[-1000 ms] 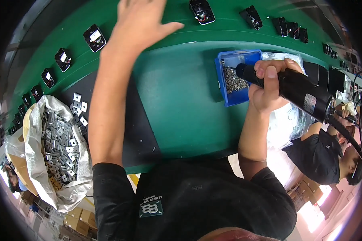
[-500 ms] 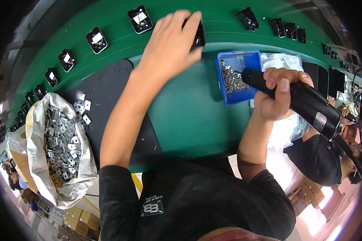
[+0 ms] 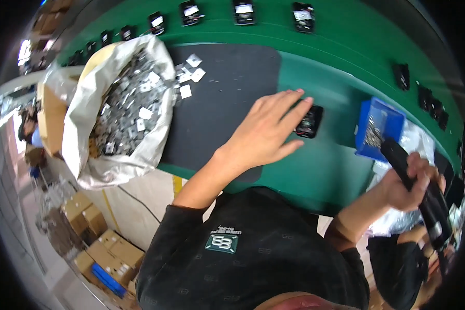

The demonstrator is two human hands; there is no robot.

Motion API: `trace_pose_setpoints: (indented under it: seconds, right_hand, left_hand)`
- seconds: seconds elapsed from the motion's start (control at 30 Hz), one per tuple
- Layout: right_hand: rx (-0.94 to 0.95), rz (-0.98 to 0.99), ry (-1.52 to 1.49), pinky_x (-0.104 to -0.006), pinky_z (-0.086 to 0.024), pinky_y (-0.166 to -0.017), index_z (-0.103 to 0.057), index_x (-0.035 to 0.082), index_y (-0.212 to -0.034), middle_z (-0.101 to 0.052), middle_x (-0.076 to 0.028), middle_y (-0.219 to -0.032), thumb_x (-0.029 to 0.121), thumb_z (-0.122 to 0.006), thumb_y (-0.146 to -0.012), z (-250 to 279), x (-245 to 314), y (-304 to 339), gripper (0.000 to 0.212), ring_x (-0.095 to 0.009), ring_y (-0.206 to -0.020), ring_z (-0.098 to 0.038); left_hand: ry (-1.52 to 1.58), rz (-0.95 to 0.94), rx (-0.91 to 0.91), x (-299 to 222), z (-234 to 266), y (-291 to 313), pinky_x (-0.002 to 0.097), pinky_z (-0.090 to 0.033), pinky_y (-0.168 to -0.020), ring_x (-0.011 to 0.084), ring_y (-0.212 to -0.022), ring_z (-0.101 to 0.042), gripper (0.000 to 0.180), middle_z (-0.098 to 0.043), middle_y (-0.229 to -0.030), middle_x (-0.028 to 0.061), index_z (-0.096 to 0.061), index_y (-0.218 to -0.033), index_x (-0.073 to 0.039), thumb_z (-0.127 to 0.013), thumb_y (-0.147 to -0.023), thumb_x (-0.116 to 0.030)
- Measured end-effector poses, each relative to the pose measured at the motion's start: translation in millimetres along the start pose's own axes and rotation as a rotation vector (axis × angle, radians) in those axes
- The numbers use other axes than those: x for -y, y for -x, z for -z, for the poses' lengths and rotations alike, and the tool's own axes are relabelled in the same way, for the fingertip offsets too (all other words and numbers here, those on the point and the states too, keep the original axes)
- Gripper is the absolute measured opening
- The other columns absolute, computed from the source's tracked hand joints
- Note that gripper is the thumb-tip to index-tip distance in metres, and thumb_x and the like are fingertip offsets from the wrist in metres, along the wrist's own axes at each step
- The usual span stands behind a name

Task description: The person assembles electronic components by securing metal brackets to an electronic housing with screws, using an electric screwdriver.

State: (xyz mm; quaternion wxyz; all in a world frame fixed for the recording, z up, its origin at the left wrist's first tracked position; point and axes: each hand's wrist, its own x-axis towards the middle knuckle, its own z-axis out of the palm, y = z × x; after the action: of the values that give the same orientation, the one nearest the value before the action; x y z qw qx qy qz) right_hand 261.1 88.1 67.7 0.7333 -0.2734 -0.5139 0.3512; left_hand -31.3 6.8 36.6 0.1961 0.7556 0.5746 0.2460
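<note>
My left hand is above the green work surface, fingers stretched out and thumb apart. Its fingertips reach the left edge of a small black device housing, which lies flat with its inner parts facing up; the hand covers part of it. My right hand is wrapped round a black corded electric screwdriver. The tool tilts, its front end beside a blue bin with many small screws in it.
A white sack full of small metal plates stands at the left. Several loose plates lie on the black mat. More black housings line the far green belt. At the right, clear plastic bags and another person's arm.
The view has turned left. My left hand has brought the black housing nearer, from the far belt edge onto the work surface, and its fingers are now straighter. My right hand still holds the screwdriver.
</note>
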Motion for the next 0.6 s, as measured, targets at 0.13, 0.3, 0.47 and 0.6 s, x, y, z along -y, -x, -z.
trace_pose_setpoints:
  seconds: [0.13, 0.3, 0.47, 0.6]
  right_hand:
    - [-0.014, -0.044, -0.078, -0.0380, -0.038, -0.070, -0.050, 0.018, -0.116, -0.046, 0.001, -0.077, 0.006, -0.057, -0.084, 1.1, 2.6, 1.3, 0.034, -0.014, -0.067, -0.045]
    - [-0.016, -0.029, -0.033, -0.0377, -0.040, -0.070, -0.052, 0.016, -0.116, -0.046, 0.001, -0.076, 0.007, -0.059, -0.084, -5.2, -1.0, -2.2, 0.034, -0.014, -0.066, -0.046]
    - [-0.021, -0.028, 0.008, -0.0369, -0.040, -0.067, -0.052, 0.015, -0.118, -0.045, 0.001, -0.075, 0.007, -0.061, -0.082, -11.2, -4.5, 1.7, 0.037, -0.014, -0.063, -0.045]
    - [0.024, -0.053, -0.032, -0.0360, -0.039, -0.066, -0.052, 0.016, -0.118, -0.047, 0.001, -0.078, 0.007, -0.061, -0.082, -13.3, -2.1, 3.0, 0.038, -0.014, -0.064, -0.045]
  left_hand:
    - [-0.273, 0.257, -0.239, 38.6, 26.3, 48.8, 0.0471, -0.039, -0.104, 0.0360, -0.122, -0.054, 0.063, -0.054, -0.136, 0.0224, -0.052, -0.135, 0.001, -0.073, -0.079, -0.018]
    - [-0.604, 0.557, -0.106, 51.5, 39.6, 94.1, 0.0533, -0.028, -0.112, 0.0349, -0.133, -0.047, 0.054, -0.048, -0.144, 0.0219, -0.050, -0.137, 0.001, -0.064, -0.089, -0.017]
    - [-0.356, 0.349, -0.105, 29.7, 26.2, 80.3, 0.0465, -0.039, -0.106, 0.0290, -0.123, -0.056, 0.035, -0.058, -0.133, 0.0129, -0.063, -0.119, -0.005, -0.067, -0.084, -0.008]
    - [-0.121, 0.306, -0.344, 42.1, 10.6, 75.7, 0.0362, -0.053, -0.086, 0.0310, -0.103, -0.066, 0.022, -0.065, -0.117, 0.0138, -0.066, -0.094, -0.001, -0.076, -0.075, 0.001]
